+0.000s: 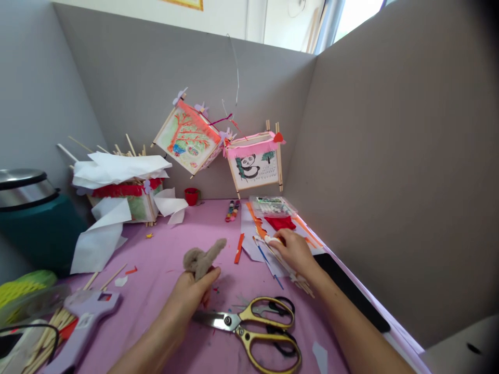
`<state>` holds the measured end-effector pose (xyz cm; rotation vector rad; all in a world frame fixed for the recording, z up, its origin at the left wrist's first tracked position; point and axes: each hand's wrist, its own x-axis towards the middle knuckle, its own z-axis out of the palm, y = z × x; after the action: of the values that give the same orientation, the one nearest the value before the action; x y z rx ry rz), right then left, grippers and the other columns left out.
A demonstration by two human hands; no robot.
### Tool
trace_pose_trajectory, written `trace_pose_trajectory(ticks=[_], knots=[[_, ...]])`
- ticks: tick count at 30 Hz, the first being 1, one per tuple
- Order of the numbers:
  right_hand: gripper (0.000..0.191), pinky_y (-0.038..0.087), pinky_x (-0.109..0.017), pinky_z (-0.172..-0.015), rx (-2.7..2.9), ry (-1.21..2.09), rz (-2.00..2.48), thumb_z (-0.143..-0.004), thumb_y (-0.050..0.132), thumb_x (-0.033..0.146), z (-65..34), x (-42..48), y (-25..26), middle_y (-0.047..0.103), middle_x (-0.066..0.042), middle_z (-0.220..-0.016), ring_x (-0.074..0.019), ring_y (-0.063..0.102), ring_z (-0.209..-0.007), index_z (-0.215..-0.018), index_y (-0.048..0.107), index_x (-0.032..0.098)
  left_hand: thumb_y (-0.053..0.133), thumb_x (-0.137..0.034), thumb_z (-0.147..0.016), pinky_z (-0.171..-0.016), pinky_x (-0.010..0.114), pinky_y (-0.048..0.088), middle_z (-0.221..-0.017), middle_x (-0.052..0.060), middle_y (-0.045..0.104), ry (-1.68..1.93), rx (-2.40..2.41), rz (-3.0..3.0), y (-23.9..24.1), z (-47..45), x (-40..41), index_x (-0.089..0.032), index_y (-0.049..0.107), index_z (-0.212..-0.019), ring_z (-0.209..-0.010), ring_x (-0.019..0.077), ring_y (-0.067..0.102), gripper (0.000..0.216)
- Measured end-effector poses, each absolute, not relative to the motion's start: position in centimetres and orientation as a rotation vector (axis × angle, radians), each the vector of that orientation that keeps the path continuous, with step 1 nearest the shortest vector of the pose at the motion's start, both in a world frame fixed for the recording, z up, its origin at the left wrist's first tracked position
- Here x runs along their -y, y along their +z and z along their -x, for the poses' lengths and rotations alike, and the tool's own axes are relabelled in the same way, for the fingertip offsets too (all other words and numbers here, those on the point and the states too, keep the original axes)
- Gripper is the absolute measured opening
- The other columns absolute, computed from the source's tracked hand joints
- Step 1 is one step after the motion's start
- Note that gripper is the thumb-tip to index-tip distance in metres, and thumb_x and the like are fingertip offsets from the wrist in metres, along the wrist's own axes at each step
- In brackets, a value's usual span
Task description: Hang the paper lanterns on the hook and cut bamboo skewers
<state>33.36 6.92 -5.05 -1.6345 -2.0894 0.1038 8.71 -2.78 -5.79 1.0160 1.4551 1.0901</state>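
Note:
My left hand (197, 291) is closed around a fuzzy grey-brown twisted strip (202, 258), with a loop and a loose end sticking up above the fingers. My right hand (295, 251) reaches over the paper scraps at the right, its fingers pinched together by a small white piece; whether they grip it cannot be made out. Beside those fingers lie red paper (280, 222), an orange wavy-edged strip (256, 221), a blue-handled brush (268, 264) and some thin sticks (302, 284). Large gold-handled scissors (239, 323) lie between my forearms, over a smaller black-handled pair (286, 306).
Two decorated paper lanterns, one with a tree (187, 137) and one with a panda (255, 167), hang at the back. A paper-covered lantern (136, 202), teal flask (39, 228) and lilac glue gun (88, 317) stand or lie left. Grey partitions (390, 156) surround the purple cloth.

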Motion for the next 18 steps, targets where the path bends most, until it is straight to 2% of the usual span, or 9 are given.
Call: trace_pose_trajectory(ticks=[3, 6, 9, 11, 14, 18], knots=[[0.024, 0.036, -0.024, -0.063, 2.035, 0.063, 1.779, -0.082, 0.048, 0.036, -35.3, -9.2, -4.2, 0.064, -0.005, -0.083, -0.0166, 0.057, -0.075, -0.083, 0.063, 0.018, 0.062, -0.044, -0.066, -0.043, 0.024, 0.028, -0.036, -0.004, 0.040, 1.061, -1.652, -1.094, -5.8, -8.7, 2.2, -0.019, 0.054, -0.053, -0.039, 0.0112, 0.038, 0.029], [0.024, 0.038, -0.026, -0.063, 2.022, 0.037, 1.923, -0.081, 0.051, 0.037, -36.4, -10.9, -3.2, 0.065, -0.006, -0.082, -0.0187, 0.058, -0.075, -0.083, 0.066, 0.018, 0.060, -0.047, -0.066, -0.042, 0.024, 0.025, -0.037, -0.004, 0.038, 1.049, -1.703, -1.061, -6.7, -8.6, 2.0, -0.020, 0.050, -0.052, -0.038, 0.0106, 0.035, 0.032], [0.029, 0.039, -0.032, -0.074, 2.010, -0.073, 2.004, -0.082, 0.050, 0.033, -35.6, -11.0, -2.3, 0.062, -0.016, -0.104, -0.0264, 0.055, -0.095, -0.098, 0.064, 0.013, 0.058, -0.048, -0.067, -0.042, 0.024, 0.024, -0.036, -0.005, 0.036, 1.059, -1.682, -1.038, -7.6, -8.5, 2.1, -0.021, 0.047, -0.051, -0.038, 0.0106, 0.035, 0.034], [0.029, 0.038, -0.033, -0.077, 2.072, -0.096, 1.989, -0.084, 0.047, 0.032, -33.9, -10.3, -2.1, 0.060, -0.016, -0.110, -0.0268, 0.053, -0.102, -0.101, 0.063, 0.015, 0.058, -0.048, -0.068, -0.041, 0.024, 0.025, -0.037, -0.006, 0.036, 1.075, -1.672, -1.027, -7.9, -8.5, 2.2, -0.020, 0.047, -0.054, -0.038, 0.0104, 0.035, 0.033], [0.022, 0.040, -0.028, -0.070, 2.265, 0.013, 1.945, -0.081, 0.052, 0.034, -30.7, -8.9, -2.8, 0.067, -0.009, -0.092, -0.0227, 0.060, -0.088, -0.085, 0.067, 0.019, 0.058, -0.048, -0.068, -0.041, 0.023, 0.027, -0.037, -0.007, 0.036, 1.095, -1.675, -0.992, -8.1, -8.4, 2.2, -0.020, 0.050, -0.057, -0.038, 0.0101, 0.036, 0.031], [0.018, 0.040, -0.030, -0.065, 2.366, 0.088, 1.982, -0.075, 0.056, 0.025, -27.9, -7.7, -4.6, 0.068, -0.017, -0.086, -0.0275, 0.063, -0.083, -0.078, 0.069, 0.013, 0.061, -0.043, -0.065, -0.039, 0.023, 0.025, -0.035, -0.007, 0.038, 1.165, -1.653, -0.974, -7.9, -8.4, 2.3, -0.018, 0.057, -0.057, -0.037, 0.0099, 0.035, 0.026]])
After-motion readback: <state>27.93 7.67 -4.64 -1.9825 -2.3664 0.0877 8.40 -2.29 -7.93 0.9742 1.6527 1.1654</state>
